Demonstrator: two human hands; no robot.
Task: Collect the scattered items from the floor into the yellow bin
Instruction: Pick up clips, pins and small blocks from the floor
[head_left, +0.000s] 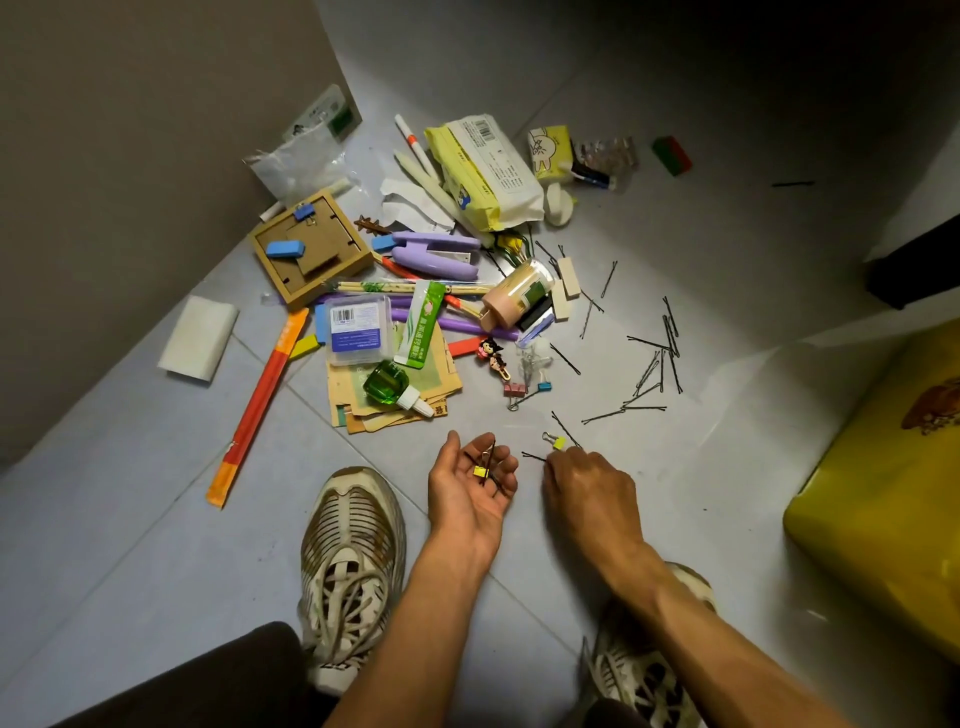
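**A:** Where are your hands right now?

**B:** Your left hand (475, 480) lies palm up just above the tiled floor (130, 545), fingers loosely cupped. In the palm rest a small yellow binder clip (480, 471) and a few black hairpins. Your right hand (589, 488) is palm down beside it, fingertips pinching a hairpin (535, 457) against the floor. A second yellow clip (557, 441) sits just beyond those fingertips; I cannot tell whether they touch it.

**A:** And the yellow bin?

**B:** The yellow bin (883, 519) stands at your right, near your right forearm, partly cut off by the picture's edge.

**A:** What lies ahead of you?

**B:** A loose scatter of black hairpins (652, 371) spreads between your hands and the bin's far side. Further ahead is the main heap: a purple stapler (436, 254), a green bottle (387, 384) on torn cardboard, a pack of wet wipes (483, 171), a long orange chopstick sleeve (257, 410) and a wooden frame (311, 249). Your sneakers (353, 561) frame both forearms.
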